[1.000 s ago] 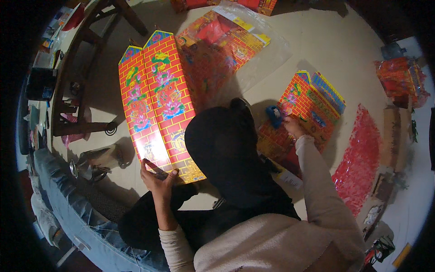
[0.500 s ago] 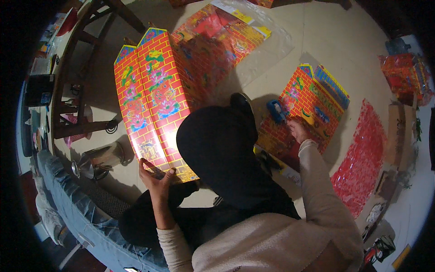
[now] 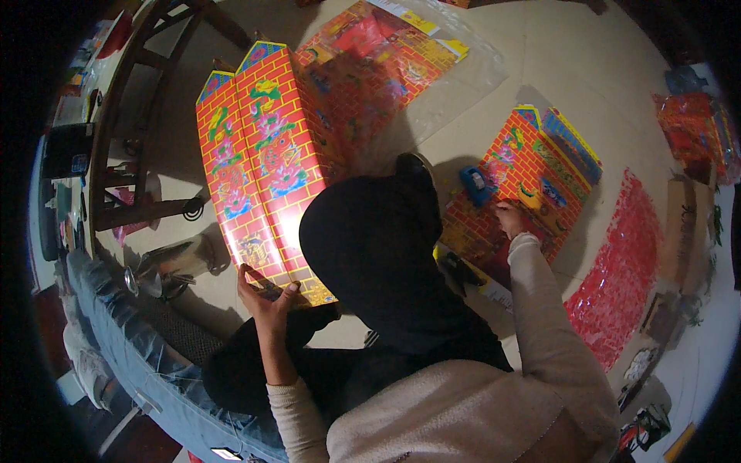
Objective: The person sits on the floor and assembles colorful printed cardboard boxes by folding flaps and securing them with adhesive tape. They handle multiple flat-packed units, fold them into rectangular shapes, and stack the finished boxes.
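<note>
My left hand (image 3: pixel 266 297) grips the lower edge of a folded cardboard panel (image 3: pixel 266 170), thumb on one side and fingers on the other. The panel is printed with red bricks, fish and lotus flowers, has two pointed tops, and stands tilted beside my knee. My right hand (image 3: pixel 511 221) is over a stack of similar brick-patterned sheets (image 3: pixel 552 185) on the floor. Its fingers are curled together; whatever they hold, if anything, is too small to make out. Close to its fingertips lies a small blue tape dispenser (image 3: pixel 476 185), apart from the hand.
Beyond the panel, more printed sheets lie in a clear plastic bag (image 3: pixel 455 100). At right are a red mottled sheet (image 3: pixel 617 278), a cardboard box (image 3: pixel 683 231) and a wrapped red bundle (image 3: pixel 695 131). A wooden stool (image 3: pixel 147 212) and a metal pot (image 3: pixel 181 262) stand at left.
My right fingertips have drawn back slightly from the blue tape dispenser and curled in. The left hand keeps its grip on the panel. The whole view has shifted a little.
</note>
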`<state>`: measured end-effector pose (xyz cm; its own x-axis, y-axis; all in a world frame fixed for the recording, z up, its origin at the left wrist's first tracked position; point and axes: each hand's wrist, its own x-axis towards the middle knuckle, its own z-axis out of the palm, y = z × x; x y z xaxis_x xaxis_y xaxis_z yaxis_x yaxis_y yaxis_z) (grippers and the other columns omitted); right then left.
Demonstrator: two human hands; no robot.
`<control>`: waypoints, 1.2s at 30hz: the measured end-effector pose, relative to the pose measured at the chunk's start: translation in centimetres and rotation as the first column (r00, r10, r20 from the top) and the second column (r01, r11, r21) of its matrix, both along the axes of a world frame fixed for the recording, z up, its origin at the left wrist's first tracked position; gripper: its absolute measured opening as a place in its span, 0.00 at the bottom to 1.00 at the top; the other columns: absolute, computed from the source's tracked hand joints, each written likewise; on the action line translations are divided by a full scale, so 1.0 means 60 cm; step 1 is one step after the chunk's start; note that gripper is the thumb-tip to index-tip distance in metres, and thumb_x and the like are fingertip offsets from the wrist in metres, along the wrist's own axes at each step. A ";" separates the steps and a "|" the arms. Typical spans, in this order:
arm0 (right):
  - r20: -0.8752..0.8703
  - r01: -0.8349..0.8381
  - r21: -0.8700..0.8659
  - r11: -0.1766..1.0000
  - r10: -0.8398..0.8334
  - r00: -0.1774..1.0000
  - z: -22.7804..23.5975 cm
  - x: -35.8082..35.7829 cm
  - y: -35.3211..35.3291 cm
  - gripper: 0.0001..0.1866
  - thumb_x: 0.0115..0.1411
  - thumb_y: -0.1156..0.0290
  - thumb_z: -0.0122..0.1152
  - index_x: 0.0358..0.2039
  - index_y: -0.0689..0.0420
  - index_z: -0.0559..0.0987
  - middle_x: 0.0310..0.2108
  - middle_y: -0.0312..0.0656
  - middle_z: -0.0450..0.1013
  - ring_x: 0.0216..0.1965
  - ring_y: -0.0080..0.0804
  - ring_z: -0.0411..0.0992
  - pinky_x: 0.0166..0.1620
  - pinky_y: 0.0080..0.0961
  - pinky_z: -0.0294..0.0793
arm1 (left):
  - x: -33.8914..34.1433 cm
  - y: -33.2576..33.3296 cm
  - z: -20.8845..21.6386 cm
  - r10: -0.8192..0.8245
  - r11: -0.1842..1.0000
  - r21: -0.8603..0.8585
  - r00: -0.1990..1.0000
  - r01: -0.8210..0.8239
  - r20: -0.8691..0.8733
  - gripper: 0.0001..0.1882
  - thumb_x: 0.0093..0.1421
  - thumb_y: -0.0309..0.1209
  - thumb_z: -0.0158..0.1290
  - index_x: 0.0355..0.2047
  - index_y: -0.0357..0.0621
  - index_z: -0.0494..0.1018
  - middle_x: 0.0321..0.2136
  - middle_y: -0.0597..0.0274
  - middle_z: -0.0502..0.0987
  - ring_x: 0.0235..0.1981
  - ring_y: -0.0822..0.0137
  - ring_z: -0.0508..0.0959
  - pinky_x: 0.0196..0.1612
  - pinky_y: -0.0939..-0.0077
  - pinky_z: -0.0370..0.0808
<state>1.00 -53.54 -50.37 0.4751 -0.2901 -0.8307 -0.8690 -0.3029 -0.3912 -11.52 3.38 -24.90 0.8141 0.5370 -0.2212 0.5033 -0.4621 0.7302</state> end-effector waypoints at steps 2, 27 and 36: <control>-0.023 -0.201 -0.194 0.960 0.200 0.980 -0.041 0.002 -0.005 0.20 0.64 0.62 0.57 0.56 0.52 0.75 0.48 0.42 0.74 0.48 0.36 0.71 0.50 0.39 0.70 | -0.002 0.001 0.002 -0.013 1.000 0.018 1.000 0.014 -0.013 0.59 0.43 0.36 0.74 0.68 0.38 0.48 0.61 0.46 0.54 0.63 0.49 0.60 0.65 0.56 0.61; 0.952 -0.542 0.110 0.833 0.069 0.298 0.655 0.022 0.461 0.07 0.62 0.72 0.61 0.40 0.58 0.74 0.31 0.33 0.70 0.32 0.20 0.68 0.39 0.19 0.70 | -0.023 0.023 0.012 0.505 0.673 -0.693 0.845 -0.259 0.174 0.32 0.58 0.17 0.40 0.65 0.38 0.54 0.62 0.49 0.63 0.63 0.59 0.63 0.60 0.73 0.62; 0.663 -0.884 -0.220 0.413 0.728 0.175 0.559 -0.115 0.702 0.09 0.60 0.66 0.64 0.32 0.59 0.77 0.26 0.43 0.78 0.27 0.32 0.77 0.32 0.28 0.74 | -0.016 0.022 -0.009 0.588 0.664 -0.700 0.762 -0.263 0.272 0.33 0.46 0.07 0.39 0.56 0.33 0.62 0.54 0.48 0.71 0.58 0.58 0.70 0.60 0.72 0.65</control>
